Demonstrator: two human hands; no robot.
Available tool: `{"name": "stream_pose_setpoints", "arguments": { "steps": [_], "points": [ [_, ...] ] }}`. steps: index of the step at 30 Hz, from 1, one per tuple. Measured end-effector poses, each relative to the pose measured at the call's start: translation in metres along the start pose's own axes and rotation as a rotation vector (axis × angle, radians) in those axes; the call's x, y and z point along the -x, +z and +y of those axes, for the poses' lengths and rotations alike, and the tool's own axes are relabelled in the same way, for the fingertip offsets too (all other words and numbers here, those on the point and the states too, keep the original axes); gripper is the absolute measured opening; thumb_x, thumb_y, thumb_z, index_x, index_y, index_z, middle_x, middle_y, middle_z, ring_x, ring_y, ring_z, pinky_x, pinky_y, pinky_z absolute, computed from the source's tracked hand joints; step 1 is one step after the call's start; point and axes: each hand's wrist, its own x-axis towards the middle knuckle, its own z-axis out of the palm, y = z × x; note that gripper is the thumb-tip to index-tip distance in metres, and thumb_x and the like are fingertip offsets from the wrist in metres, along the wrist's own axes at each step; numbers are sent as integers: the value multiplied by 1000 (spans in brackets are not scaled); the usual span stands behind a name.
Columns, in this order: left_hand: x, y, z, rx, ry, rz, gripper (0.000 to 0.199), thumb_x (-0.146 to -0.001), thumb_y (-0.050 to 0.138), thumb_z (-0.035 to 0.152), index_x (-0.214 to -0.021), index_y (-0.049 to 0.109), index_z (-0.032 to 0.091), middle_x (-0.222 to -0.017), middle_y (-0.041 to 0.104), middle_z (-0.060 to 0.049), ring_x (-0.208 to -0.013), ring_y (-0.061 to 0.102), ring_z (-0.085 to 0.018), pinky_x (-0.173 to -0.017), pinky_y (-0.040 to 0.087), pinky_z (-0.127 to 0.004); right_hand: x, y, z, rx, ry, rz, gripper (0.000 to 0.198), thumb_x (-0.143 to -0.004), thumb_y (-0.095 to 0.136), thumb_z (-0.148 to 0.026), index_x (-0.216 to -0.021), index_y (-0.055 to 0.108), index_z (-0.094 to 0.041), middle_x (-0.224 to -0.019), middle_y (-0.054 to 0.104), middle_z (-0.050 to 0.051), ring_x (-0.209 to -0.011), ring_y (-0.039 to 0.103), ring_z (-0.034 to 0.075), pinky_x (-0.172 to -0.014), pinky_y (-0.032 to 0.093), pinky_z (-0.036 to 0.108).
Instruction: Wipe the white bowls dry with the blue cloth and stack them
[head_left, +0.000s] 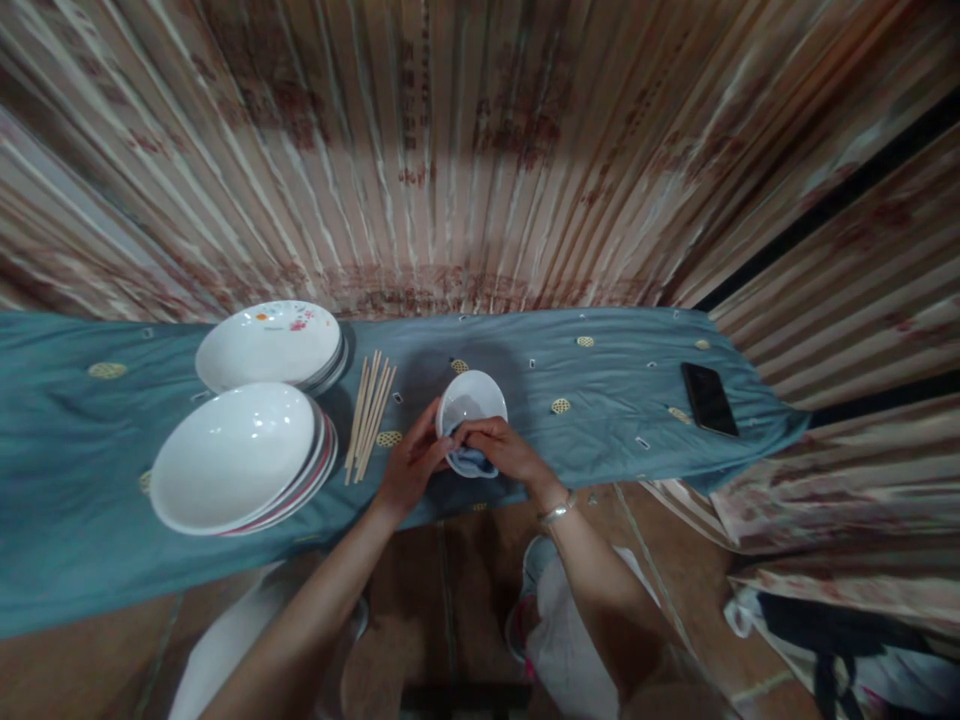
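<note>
A small white bowl (471,390) is tilted toward me over the front middle of the cloth-covered table. My left hand (414,458) grips its left side, with the thumb over the rim. Inside the bowl, my right hand (504,448) is closed on a bluish cloth (472,460), pressed against the inner wall near the front rim. Part of the cloth is hidden under the fingers. Just left of my left hand lie several wooden chopsticks (369,420), side by side.
Stacked white bowls (232,455) stand at the front left, and stacked plates with a floral pattern (270,345) sit behind them. A black phone (709,399) lies at the right on the blue-green tablecloth (600,385). Pleated curtains (480,200) hang behind the table.
</note>
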Motion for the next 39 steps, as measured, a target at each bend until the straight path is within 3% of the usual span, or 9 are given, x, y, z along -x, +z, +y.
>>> {"name": "stream_pose_setpoints", "arguments": {
  "steps": [5,9,15,20,25,29,32,39],
  "points": [
    [0,0,0,-1,-3,-13,86,-69,74,49,-145,45,22,-121,70,-8,-99,69,-28,-78,60,-39,5,-5,1,468,2,-9,29,-83,45,-9,-74,71,-19,-76,71,0,-72,63,13,-73,43,24],
    [0,0,1,-7,-7,-10,86,-69,75,50,-144,46,23,-121,69,-9,-101,68,-28,-78,60,-39,8,-1,-4,816,31,102,27,-87,48,-11,-75,70,-20,-83,72,6,-78,65,19,-77,45,30],
    [0,1,1,-12,-3,-15,88,-69,75,52,-146,44,22,-116,71,-8,-100,68,-28,-79,60,-40,6,1,-4,957,0,291,27,-90,44,-8,-97,68,-16,-100,67,15,-99,61,27,-93,45,39],
    [0,1,0,-17,-1,-6,88,-68,74,53,-145,44,22,-118,70,-9,-100,68,-29,-79,60,-41,-1,2,1,776,-179,408,38,-92,38,-12,-123,61,-16,-125,59,17,-121,51,28,-109,37,45],
    [1,0,-1,-12,-4,1,83,-72,73,47,-146,44,24,-119,70,-8,-100,68,-28,-76,60,-39,-11,5,2,339,-260,471,33,-93,44,-26,-119,65,-21,-126,61,10,-121,53,21,-110,37,38],
    [1,0,-2,-7,2,13,80,-73,71,47,-146,43,25,-115,71,-7,-100,68,-27,-77,60,-39,-16,12,2,-126,-117,415,26,-85,58,-36,-105,71,-25,-101,67,2,-90,60,16,-86,48,30],
    [1,-1,-3,-10,2,22,82,-73,71,48,-146,43,24,-110,72,-6,-98,69,-27,-78,60,-40,-15,18,-1,-375,1,332,23,-77,66,-37,-94,73,-24,-85,66,-1,-72,56,13,-68,47,24],
    [0,1,-2,39,0,48,81,-70,74,47,-143,48,22,-112,72,-7,-94,70,-27,-76,61,-40,-3,16,-15,-374,77,157,14,-73,65,-32,-79,72,-21,-76,66,-2,-62,51,11,-59,40,21]
  ]
}}
